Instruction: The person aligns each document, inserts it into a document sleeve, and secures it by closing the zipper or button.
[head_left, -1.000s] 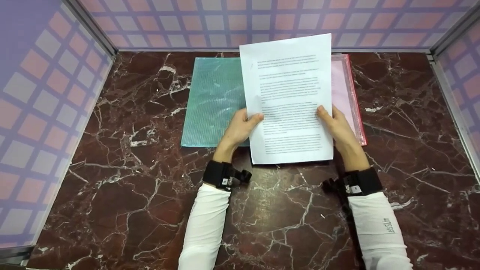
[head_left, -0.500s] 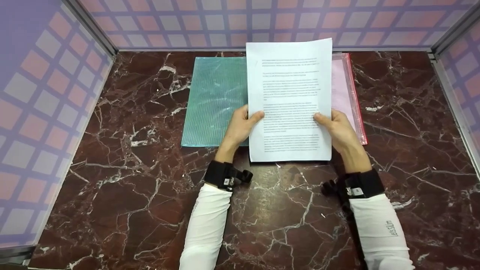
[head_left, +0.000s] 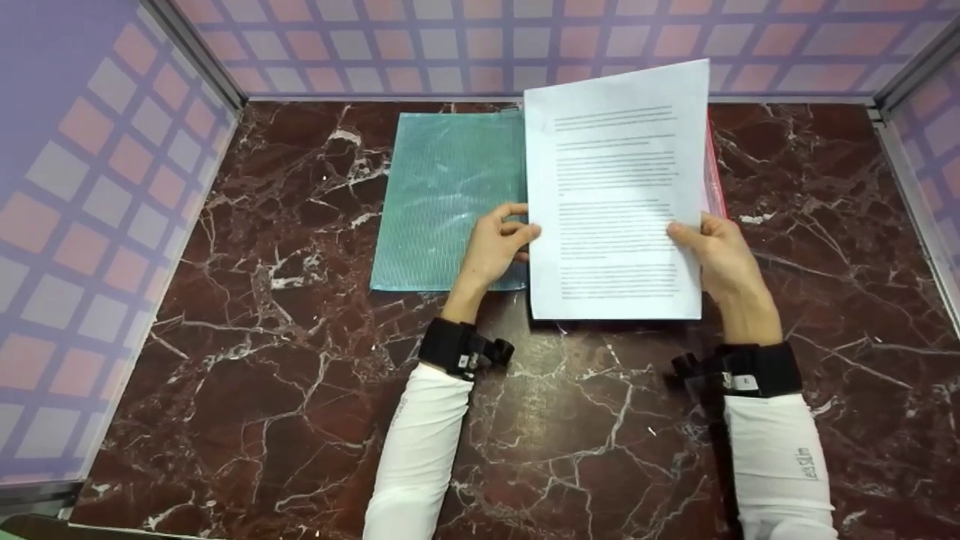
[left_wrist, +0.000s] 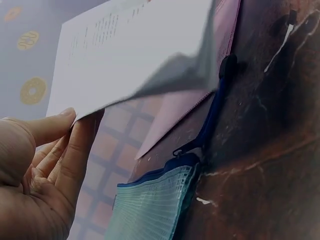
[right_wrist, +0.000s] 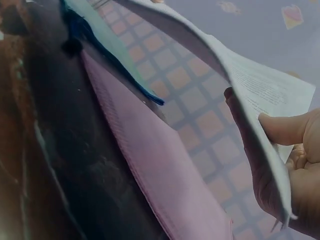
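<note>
A stack of white printed papers (head_left: 615, 195) is held up off the table, text side toward the head camera. My left hand (head_left: 495, 244) pinches its left edge; in the left wrist view the thumb lies on one face and a finger (left_wrist: 75, 150) on the other. The right hand (head_left: 724, 251) grips the opposite edge, its thumb on the printed face and its fingers behind. A green zipper pouch (head_left: 442, 202) lies flat beside the left hand. Behind the papers lies a pink pouch (right_wrist: 150, 155) with a red edge, mostly hidden in the head view.
The dark red marbled table (head_left: 300, 420) extends in front and to both sides. A checked wall (head_left: 450, 45) stands close behind the pouches. Dark blue zippers (left_wrist: 212, 110) edge the pouches in the left wrist view.
Both hands have moved right with the papers, uncovering more of the green pouch and covering most of the pink one. The left fingers have spread, and the papers' top right corner has risen.
</note>
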